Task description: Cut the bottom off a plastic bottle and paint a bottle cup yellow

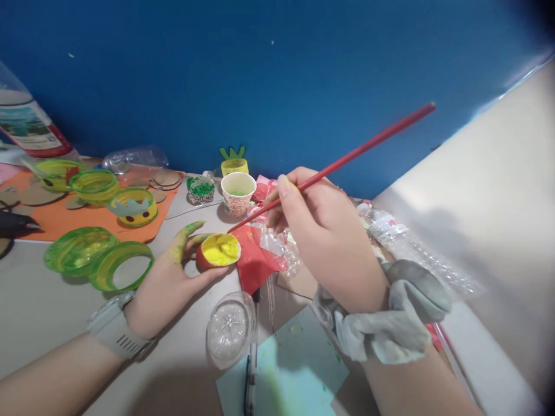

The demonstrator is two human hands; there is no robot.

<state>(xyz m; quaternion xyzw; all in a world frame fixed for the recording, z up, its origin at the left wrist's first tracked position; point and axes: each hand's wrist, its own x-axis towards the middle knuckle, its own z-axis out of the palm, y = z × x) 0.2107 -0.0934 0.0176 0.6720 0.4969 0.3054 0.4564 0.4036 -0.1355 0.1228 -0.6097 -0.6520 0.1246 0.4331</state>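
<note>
My left hand [173, 277], with green and yellow paint on its fingers, grips a small red cup [202, 260] from the left side. Yellow paint [221, 249] fills the cup's inside. In my right hand [316, 225] is a thin red paintbrush [368, 144], held slanting down to the left. The brush's lower end is at the upper rim of the red cup; its bristles are hard to make out. Just below the cup lies a clear plastic bottle base [230, 329]. Behind it stand a patterned paper cup [238, 193] with greenish liquid and a small cup of green paint [200, 189].
Green-painted plastic rings [122, 266] lie at the left, near decorated yellow pieces on orange paper [56, 225]. A clear bottle [416, 248] lies right. Light blue paper [286, 370] and a pen [250, 375] are in front; a blue panel [260, 75] stands behind.
</note>
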